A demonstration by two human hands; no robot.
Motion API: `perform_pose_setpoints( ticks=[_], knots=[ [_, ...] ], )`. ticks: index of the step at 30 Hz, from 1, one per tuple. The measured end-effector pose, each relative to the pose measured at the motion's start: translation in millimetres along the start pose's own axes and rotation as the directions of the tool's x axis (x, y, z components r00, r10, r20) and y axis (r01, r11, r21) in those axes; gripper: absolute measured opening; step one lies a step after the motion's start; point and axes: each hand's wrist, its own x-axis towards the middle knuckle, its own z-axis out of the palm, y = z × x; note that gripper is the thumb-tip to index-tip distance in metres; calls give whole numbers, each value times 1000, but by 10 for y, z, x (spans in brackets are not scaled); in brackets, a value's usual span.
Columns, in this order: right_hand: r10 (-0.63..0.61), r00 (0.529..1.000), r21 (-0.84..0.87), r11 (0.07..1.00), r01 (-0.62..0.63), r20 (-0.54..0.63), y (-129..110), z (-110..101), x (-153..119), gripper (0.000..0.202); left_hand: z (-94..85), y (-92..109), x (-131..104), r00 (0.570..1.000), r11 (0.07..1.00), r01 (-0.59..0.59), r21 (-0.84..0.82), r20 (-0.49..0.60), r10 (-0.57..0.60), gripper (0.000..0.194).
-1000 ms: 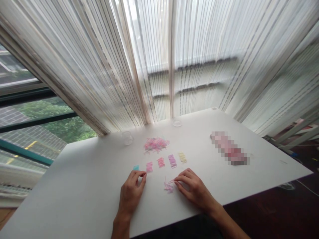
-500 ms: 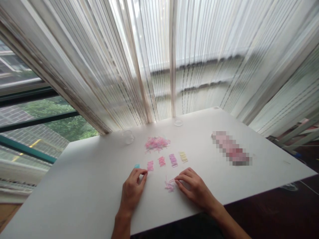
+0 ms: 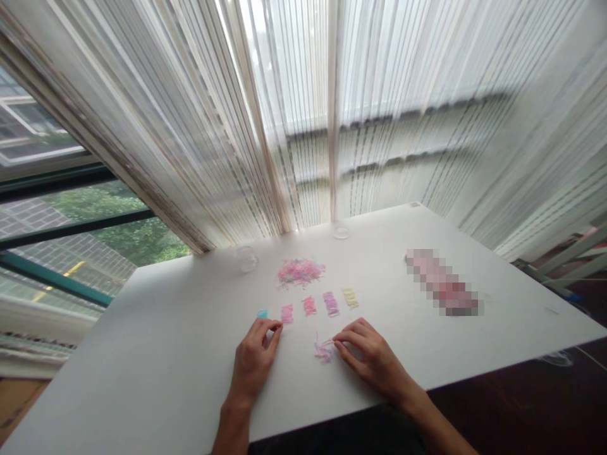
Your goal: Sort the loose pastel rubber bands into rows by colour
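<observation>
My left hand (image 3: 257, 355) rests on the white table, thumb and forefinger pinched at the lower edge of a pink group of strips (image 3: 287, 313); what lies between the fingertips is too small to tell. My right hand (image 3: 365, 347) pinches a thin pink strip beside a small loose lilac-pink pile (image 3: 323, 351). Beyond the hands lie a blue group (image 3: 262, 313), partly behind my left hand, a coral group (image 3: 309, 306), a purple group (image 3: 331, 303) and a yellow group (image 3: 349, 297). A larger tangled, mostly pink pile (image 3: 300, 271) lies behind them.
A clear round container (image 3: 247, 260) stands at the back left of the white table (image 3: 165, 354), and a clear lid-like disc (image 3: 341, 232) lies near the back edge. A blurred pink object (image 3: 442, 282) is on the right. Sheer curtains (image 3: 313, 114) hang behind the table.
The view has shifted slightly. Both hands hold nearly the same places and the same pinches; the strips and piles look unmoved.
</observation>
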Motion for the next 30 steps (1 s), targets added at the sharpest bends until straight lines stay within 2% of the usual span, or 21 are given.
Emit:
perform_pose_setpoints(
  ticks=[12,16,20,23,30],
  knots=[
    [-10,1000,1,1000,10,1,12,7,-3,15,-2,29,1,1000,1000,-6,-19,0,6,23],
    [-14,999,-7,1000,13,-32,-6,2,-1,14,43,194,-42,998,992,-55,-117,7,57,18],
    [-37,995,24,999,39,-88,-39,-23,-7,16,161,474,-108,987,969,-114,-220,88,137,15],
    [-51,993,53,997,56,-104,-43,-34,-21,16,258,609,-147,976,957,-158,-245,106,189,14],
    [-39,994,52,998,44,-100,-37,-22,-14,12,353,578,-200,979,949,-135,-286,110,173,12]
  ],
)
